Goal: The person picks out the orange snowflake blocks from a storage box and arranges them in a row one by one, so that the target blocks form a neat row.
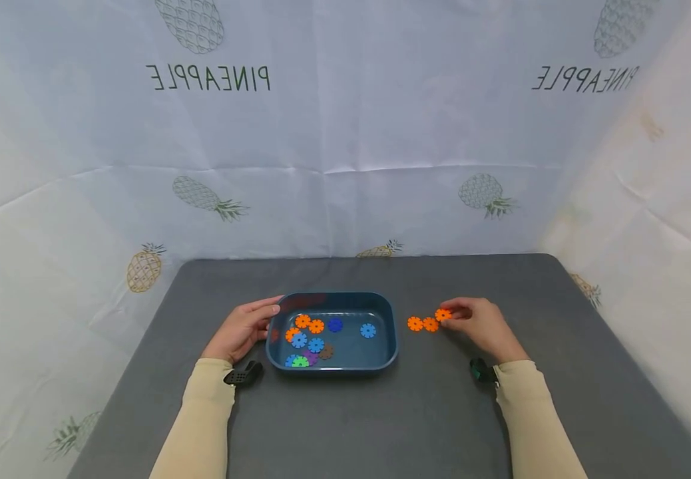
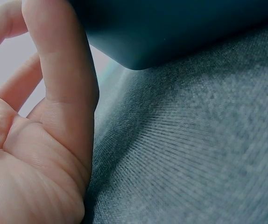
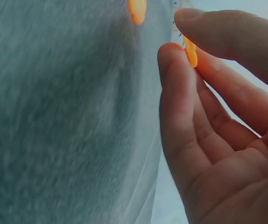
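Right of the dark blue, round-cornered rectangular tray (image 1: 351,351), your right hand (image 1: 482,326) had a flat orange notched plastic-looking disc (image 1: 443,315) clamped between thumb and fingertips, apparently by its edge so the notches nearest the tray stayed exposed. Two matching orange discs (image 1: 415,324) lay in a row between it and the tray, on the grey fabric-textured tabletop (image 1: 351,426). Couldn't tell whether your held disc touched that row. Your left hand (image 1: 243,332) gripped the tray's left end by the rim, probably to steady it. Mixed-colour notched discs (image 1: 316,344) sat mostly in the tray's left half, likely contained by its walls; one light blue disc (image 1: 368,330) lay apart, toward its right end.
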`<control>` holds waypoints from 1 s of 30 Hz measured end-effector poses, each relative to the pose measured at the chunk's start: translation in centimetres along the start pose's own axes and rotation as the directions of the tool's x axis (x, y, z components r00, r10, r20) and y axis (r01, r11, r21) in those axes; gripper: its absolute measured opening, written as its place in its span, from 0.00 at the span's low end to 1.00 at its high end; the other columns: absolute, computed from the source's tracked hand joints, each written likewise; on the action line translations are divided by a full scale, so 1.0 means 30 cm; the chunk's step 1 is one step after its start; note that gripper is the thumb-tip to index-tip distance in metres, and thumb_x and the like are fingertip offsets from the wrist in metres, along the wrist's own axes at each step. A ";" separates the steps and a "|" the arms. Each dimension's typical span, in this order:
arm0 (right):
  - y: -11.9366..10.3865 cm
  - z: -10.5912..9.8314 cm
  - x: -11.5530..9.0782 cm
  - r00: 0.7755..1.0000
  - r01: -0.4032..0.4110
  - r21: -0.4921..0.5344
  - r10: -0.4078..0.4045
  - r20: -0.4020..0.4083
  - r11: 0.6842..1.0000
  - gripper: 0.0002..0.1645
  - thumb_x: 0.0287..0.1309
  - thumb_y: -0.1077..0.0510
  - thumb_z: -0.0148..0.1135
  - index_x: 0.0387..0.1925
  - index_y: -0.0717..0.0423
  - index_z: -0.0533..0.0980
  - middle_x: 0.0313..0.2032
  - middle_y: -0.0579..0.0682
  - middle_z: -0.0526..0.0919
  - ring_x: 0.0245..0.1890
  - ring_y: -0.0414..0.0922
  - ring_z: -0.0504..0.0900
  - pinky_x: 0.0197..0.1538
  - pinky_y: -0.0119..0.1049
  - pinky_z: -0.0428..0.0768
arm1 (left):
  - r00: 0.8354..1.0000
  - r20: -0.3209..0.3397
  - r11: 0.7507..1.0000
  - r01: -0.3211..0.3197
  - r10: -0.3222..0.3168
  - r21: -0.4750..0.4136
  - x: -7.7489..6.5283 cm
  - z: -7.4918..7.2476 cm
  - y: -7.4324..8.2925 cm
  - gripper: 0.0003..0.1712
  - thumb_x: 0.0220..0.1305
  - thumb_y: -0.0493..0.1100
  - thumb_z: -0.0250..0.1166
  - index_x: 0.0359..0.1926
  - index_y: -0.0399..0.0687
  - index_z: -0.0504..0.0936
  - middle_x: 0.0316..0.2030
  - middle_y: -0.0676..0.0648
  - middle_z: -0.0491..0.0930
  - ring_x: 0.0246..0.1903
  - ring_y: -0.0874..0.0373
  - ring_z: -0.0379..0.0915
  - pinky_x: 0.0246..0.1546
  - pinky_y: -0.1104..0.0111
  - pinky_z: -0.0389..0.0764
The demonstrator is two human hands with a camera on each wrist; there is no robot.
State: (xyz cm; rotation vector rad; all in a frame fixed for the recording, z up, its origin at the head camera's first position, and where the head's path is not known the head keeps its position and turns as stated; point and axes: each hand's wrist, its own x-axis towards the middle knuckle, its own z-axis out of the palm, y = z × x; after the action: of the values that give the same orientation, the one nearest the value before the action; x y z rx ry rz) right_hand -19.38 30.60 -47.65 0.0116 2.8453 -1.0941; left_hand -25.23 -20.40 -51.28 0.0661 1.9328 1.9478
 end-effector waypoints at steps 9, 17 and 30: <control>0.013 0.002 0.000 0.999 -0.022 -0.062 0.024 0.028 0.998 0.23 0.66 0.55 0.77 0.60 0.55 0.86 0.52 0.57 0.89 0.47 0.49 0.86 0.53 0.51 0.87 | 1.000 -0.018 1.000 0.013 -0.014 -0.003 -0.002 0.001 0.001 0.37 0.77 0.53 0.69 0.78 0.43 0.73 0.55 0.52 0.90 0.41 0.60 0.88 0.43 0.66 0.90; 0.015 0.003 0.003 0.999 -0.025 -0.063 0.028 0.042 0.998 0.23 0.65 0.54 0.78 0.59 0.57 0.86 0.51 0.58 0.88 0.46 0.49 0.85 0.51 0.51 0.87 | 0.999 -0.020 1.000 0.027 -0.027 0.001 -0.001 0.002 0.004 0.37 0.76 0.54 0.70 0.78 0.44 0.74 0.56 0.52 0.90 0.42 0.59 0.88 0.44 0.67 0.90; 0.020 0.007 0.006 0.998 -0.032 -0.061 0.035 0.058 0.998 0.23 0.67 0.55 0.76 0.61 0.56 0.86 0.52 0.58 0.87 0.46 0.49 0.85 0.51 0.49 0.87 | 1.000 -0.006 1.000 0.027 -0.027 -0.003 0.001 0.004 0.007 0.37 0.77 0.54 0.69 0.79 0.44 0.73 0.55 0.53 0.90 0.44 0.59 0.89 0.45 0.66 0.91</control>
State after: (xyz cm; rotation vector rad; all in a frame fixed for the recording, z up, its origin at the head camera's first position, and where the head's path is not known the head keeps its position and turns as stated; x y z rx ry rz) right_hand -19.52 30.88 -48.22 0.0222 2.8134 -0.9861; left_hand -25.27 -20.28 -51.07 0.0338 1.9247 1.9357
